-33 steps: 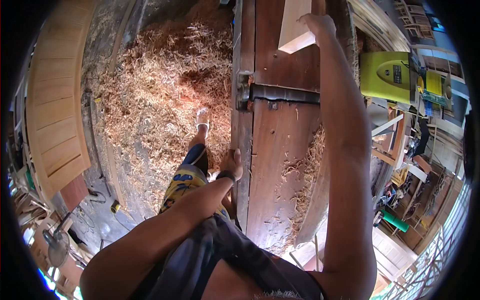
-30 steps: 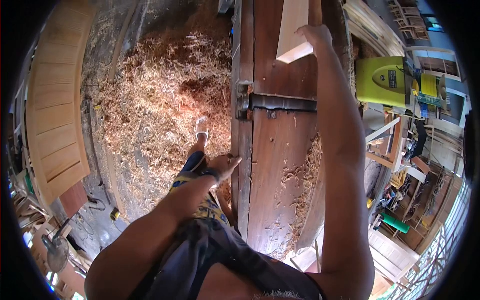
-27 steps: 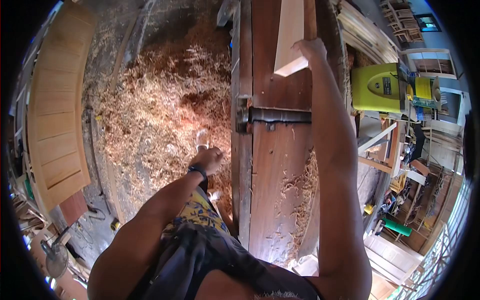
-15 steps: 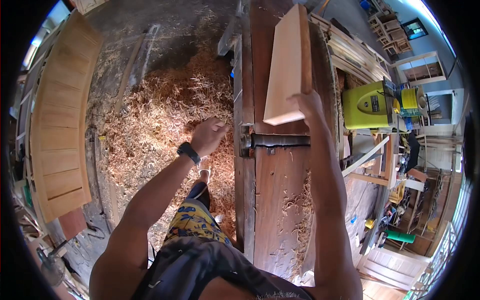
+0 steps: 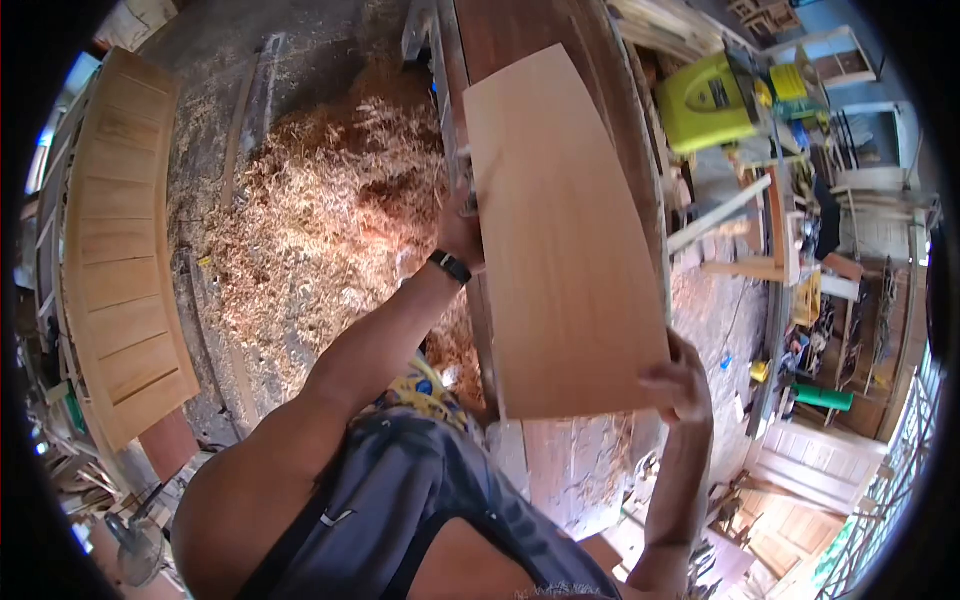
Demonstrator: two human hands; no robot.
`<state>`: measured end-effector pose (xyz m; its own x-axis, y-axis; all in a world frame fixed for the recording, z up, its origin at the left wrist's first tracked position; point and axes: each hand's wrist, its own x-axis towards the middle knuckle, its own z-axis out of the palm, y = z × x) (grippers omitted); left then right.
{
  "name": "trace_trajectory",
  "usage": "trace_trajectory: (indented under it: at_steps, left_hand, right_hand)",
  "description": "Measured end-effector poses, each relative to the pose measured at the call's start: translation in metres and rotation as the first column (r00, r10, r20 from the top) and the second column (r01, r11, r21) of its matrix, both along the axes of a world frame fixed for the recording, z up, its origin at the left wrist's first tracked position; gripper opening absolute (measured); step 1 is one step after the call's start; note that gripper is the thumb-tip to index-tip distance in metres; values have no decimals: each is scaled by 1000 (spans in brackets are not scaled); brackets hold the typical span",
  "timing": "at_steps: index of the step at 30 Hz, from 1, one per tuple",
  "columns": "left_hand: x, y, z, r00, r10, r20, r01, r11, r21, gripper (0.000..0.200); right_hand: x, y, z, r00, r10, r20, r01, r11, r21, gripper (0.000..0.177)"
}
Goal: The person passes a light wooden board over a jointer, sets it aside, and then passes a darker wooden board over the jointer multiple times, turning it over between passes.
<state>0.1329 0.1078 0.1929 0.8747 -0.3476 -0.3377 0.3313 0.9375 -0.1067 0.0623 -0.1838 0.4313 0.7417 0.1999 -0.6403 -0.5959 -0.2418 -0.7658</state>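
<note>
A wide, smooth wooden board (image 5: 565, 250) is held over the workbench (image 5: 520, 25), its broad pale face turned up toward me. My right hand (image 5: 683, 382) grips its near right corner, fingers over the face and edge. On the opposite side, my left hand (image 5: 463, 235) is at the board's left edge, a dark watch on its wrist. The left fingers are partly tucked behind that edge, with some showing along it. Below the board's near end, brown bench top scattered with shavings shows.
Curly wood shavings (image 5: 330, 220) cover the floor left of the bench. A panelled wooden door (image 5: 125, 260) stands at the far left. A yellow-green machine (image 5: 705, 100) sits right of the bench, near long timber strips (image 5: 665, 30). A white fan (image 5: 140, 550) is at lower left.
The board has come nearer and turned from its edge to show its broad face. My left hand has moved from free air to its left edge; my right hand has shifted nearer.
</note>
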Motion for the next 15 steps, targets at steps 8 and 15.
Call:
trace_trajectory:
  at_steps: [8, 15]
  left_hand:
    - [-243, -105, -56, 914, -378, -148, 405, 868, 287, 23]
    - [-331, -140, -55, 694, -562, -450, 716, 602, 353, 22]
  right_hand:
    - [-282, -237, -107, 881, -307, -360, 324, 946, -14, 78]
    - [-494, -281, -261, 809, -435, -396, 491, 870, 46, 63]
